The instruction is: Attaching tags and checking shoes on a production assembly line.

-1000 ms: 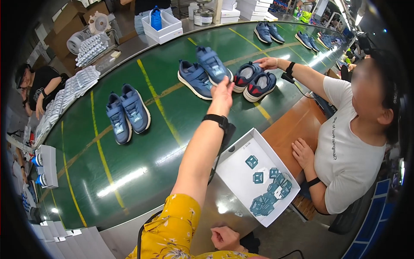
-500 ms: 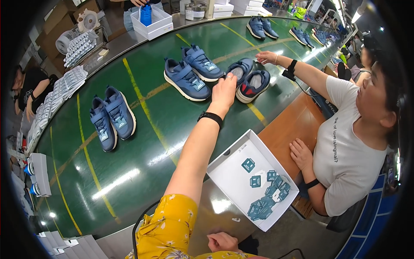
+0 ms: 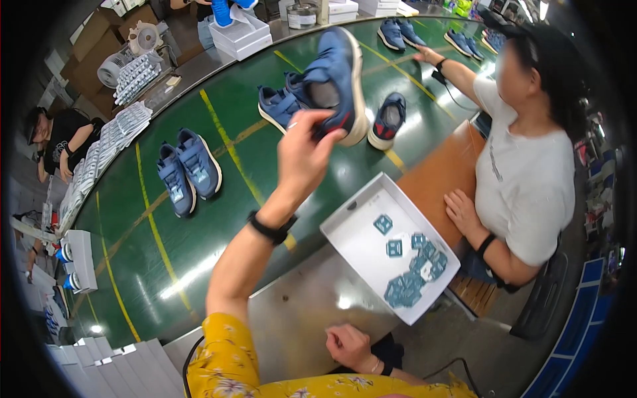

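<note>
My left hand (image 3: 305, 152) grips a blue sneaker (image 3: 335, 79) by its heel, thumb on one side and fingers on the other, lifted above the green conveyor belt (image 3: 242, 215). Red shows at its heel, and the sole is off-white. Partly covered behind it is a pair of blue sneakers (image 3: 273, 103). A single blue sneaker (image 3: 390, 119) stands on the belt to the right. Low in the picture, my right hand (image 3: 350, 345) is closed over the metal table edge; what it holds, if anything, is hidden. A white box (image 3: 345, 229) with several teal tags (image 3: 406, 288) lies right of my left forearm.
Another tagged pair of sneakers (image 3: 189, 169) sits on the belt's left. A co-worker (image 3: 524, 172) at right reaches toward sneakers (image 3: 398, 33) farther up the belt. A wooden tabletop (image 3: 441, 189) adjoins the white box. Stacked papers (image 3: 109, 146) line the far side.
My left hand has picked up one sneaker of the right-hand pair and drawn it up and left. The co-worker's arm has moved farther along the belt. My right hand stays low, still closed.
</note>
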Demonstrator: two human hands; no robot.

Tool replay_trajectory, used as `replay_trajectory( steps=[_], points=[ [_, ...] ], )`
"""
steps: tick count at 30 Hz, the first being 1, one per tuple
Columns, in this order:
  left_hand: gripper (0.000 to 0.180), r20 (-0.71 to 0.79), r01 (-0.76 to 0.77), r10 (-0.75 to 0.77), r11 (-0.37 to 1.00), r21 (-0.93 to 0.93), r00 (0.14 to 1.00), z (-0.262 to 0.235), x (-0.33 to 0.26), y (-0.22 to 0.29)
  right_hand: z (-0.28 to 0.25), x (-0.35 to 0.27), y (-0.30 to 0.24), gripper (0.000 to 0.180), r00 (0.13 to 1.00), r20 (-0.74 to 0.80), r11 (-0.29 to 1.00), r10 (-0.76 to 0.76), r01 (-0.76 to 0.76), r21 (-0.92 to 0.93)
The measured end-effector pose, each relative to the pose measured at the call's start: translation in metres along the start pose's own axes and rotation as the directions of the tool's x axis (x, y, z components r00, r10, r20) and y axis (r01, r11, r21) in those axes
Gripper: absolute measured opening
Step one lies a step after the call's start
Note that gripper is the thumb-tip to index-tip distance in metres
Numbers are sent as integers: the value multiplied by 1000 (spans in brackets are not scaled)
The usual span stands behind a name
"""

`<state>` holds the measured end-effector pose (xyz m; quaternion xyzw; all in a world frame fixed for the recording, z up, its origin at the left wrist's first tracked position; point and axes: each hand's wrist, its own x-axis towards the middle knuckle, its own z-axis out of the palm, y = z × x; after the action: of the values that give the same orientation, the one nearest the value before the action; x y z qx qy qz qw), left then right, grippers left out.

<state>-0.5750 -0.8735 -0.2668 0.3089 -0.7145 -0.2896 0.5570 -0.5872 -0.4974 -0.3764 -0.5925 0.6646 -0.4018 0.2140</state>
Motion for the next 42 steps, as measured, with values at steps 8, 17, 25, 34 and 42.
replay_trajectory(
  steps=[8, 17, 25, 34, 42],
  points=[
    [36, 198, 70, -156, 921, 383, 968, -130, -222, 118, -5, -6, 9, 13, 997, 49, 986, 62, -69, 155],
    [34, 145, 203, -330, 814, 545, 933, -179, -341, 175, -157, 186, 1, 19, 988, 148, 999, -35, 37, -14],
    [34, 7, 315, -378, 780, 541, 926, -186, -359, 184, -113, 422, 144, 58, 977, 129, 778, -168, 212, -591],
    [35, -41, 323, -365, 760, 564, 930, -200, -360, 179, -106, 429, 135, 38, 978, 28, 812, -206, 186, -553],
    [34, -86, 272, -271, 784, 558, 959, -189, -366, 181, -109, 239, -35, 39, 655, 299, 617, -694, 755, -220]
  ],
)
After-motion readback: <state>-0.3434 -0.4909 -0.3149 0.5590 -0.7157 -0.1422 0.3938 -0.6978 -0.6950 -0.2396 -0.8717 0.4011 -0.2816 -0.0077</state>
